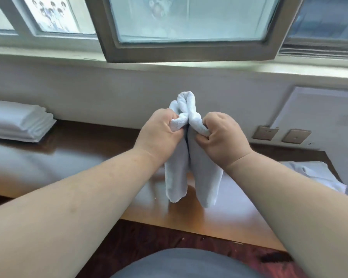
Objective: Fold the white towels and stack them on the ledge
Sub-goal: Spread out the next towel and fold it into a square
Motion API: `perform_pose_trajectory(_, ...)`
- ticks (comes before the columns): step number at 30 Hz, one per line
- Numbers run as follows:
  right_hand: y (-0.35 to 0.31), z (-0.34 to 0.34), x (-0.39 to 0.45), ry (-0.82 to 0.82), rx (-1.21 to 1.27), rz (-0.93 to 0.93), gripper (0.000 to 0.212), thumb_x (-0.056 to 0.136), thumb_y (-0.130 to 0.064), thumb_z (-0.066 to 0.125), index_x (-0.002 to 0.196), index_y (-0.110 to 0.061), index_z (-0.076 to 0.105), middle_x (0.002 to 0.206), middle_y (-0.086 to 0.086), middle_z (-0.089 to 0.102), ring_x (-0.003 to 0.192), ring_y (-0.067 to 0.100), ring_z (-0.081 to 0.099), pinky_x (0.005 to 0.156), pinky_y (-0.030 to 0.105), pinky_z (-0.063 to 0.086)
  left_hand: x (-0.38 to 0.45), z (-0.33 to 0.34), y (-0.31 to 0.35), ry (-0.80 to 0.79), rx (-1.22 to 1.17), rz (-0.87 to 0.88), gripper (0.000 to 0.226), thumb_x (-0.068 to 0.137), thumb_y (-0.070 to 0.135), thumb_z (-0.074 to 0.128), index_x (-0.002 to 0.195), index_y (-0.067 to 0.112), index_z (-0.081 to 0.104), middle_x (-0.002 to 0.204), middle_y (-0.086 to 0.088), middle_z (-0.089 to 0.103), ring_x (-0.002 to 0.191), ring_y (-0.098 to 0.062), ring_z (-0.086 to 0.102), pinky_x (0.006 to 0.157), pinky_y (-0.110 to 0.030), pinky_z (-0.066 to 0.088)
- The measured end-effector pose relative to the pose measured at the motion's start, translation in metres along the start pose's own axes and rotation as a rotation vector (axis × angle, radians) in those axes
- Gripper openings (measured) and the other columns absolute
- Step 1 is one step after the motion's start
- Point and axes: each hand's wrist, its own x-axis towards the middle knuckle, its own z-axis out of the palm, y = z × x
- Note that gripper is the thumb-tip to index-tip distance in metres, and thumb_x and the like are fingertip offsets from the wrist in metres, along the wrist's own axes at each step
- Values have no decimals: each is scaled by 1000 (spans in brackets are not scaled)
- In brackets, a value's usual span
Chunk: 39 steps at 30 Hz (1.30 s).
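A white towel (203, 177) hangs in the air above the brown wooden ledge (88, 157), bunched at the top and falling in two folds. My left hand (159, 131) grips its upper left part. My right hand (221, 133) grips the upper right part, and the two hands nearly touch. A stack of folded white towels (18, 123) lies on the ledge at the far left, against the wall. More loose white towel cloth (313, 175) lies on the ledge at the right, partly hidden by my right forearm.
An open window sash (189, 51) juts in over the sill, above the hands. Two wall switch plates (265, 133) sit at the right, and a white board (319, 109) leans there. The ledge's front edge runs below the towel, with dark red floor beneath.
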Motion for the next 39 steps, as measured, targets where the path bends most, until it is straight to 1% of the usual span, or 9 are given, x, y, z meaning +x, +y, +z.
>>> perform_pose_trajectory(2, -33, 19, 6, 5, 23, -12, 36, 76, -9, 68, 67, -16, 34, 65, -2, 35, 63, 26, 35, 59, 32, 25, -7, -31, -12, 21, 23, 21, 29, 84, 33, 59, 66, 15, 43, 64, 9, 45, 53, -5, 41, 48, -25, 35)
perform_pose_trajectory(8, -122, 72, 26, 23, 81, -57, 35, 76, -7, 66, 66, -15, 34, 65, -3, 34, 63, 25, 33, 60, 29, 21, -30, -116, -59, 109, 81, 13, 31, 83, 37, 59, 70, 16, 39, 65, 10, 41, 54, -6, 39, 49, -24, 35)
perform_pose_trajectory(13, -176, 112, 50, 27, 132, -127, 32, 77, -10, 64, 66, -14, 34, 64, 1, 37, 62, 26, 35, 57, 31, 23, -37, -176, -96, 188, 130, -1, 32, 84, 37, 61, 74, 15, 41, 70, 10, 42, 58, -6, 39, 53, -27, 39)
perform_pose_trajectory(17, -212, 153, 72, 12, 195, -176, 32, 77, -12, 64, 67, -15, 35, 65, 1, 38, 63, 26, 35, 57, 31, 24, -38, -220, -129, 228, 194, -50, 28, 86, 36, 63, 72, 24, 42, 75, 10, 45, 64, -8, 45, 59, -26, 39)
perform_pose_trajectory(20, -229, 183, 92, -7, 233, -210, 35, 78, -11, 68, 67, -16, 34, 66, -1, 37, 63, 26, 35, 58, 32, 25, -34, -246, -149, 273, 250, -58, 26, 87, 36, 61, 75, 19, 46, 81, 3, 52, 71, -14, 51, 64, -30, 44)
perform_pose_trajectory(27, -261, 246, 131, -47, 287, -276, 36, 77, -12, 70, 68, -16, 36, 65, 1, 39, 63, 27, 38, 54, 38, 36, -22, -288, -202, 324, 350, -179, 23, 86, 36, 63, 75, 22, 48, 83, 9, 49, 73, -4, 50, 59, -14, 35)
perform_pose_trajectory(31, -280, 282, 139, -81, 260, -263, 38, 77, -12, 72, 68, -17, 36, 65, 0, 38, 63, 26, 37, 56, 38, 36, -21, -308, -235, 306, 352, -193, 19, 82, 34, 66, 74, 23, 52, 85, 9, 52, 76, -3, 50, 63, -9, 37)
perform_pose_trajectory(36, -298, 340, 139, -162, 110, -178, 35, 82, -24, 69, 72, -19, 35, 71, -2, 40, 71, 24, 36, 64, 40, 39, -18, -339, -292, 148, 374, -147, 32, 83, 44, 68, 75, 17, 52, 86, 3, 52, 75, -11, 52, 65, -28, 44)
perform_pose_trajectory(39, -302, 377, 130, -261, -40, -34, 27, 89, -34, 60, 79, -20, 39, 81, -5, 41, 80, 19, 33, 72, 36, 35, -17, -353, -331, 20, 409, -142, 32, 83, 39, 73, 88, 13, 56, 91, 0, 57, 77, -20, 56, 66, -34, 47)
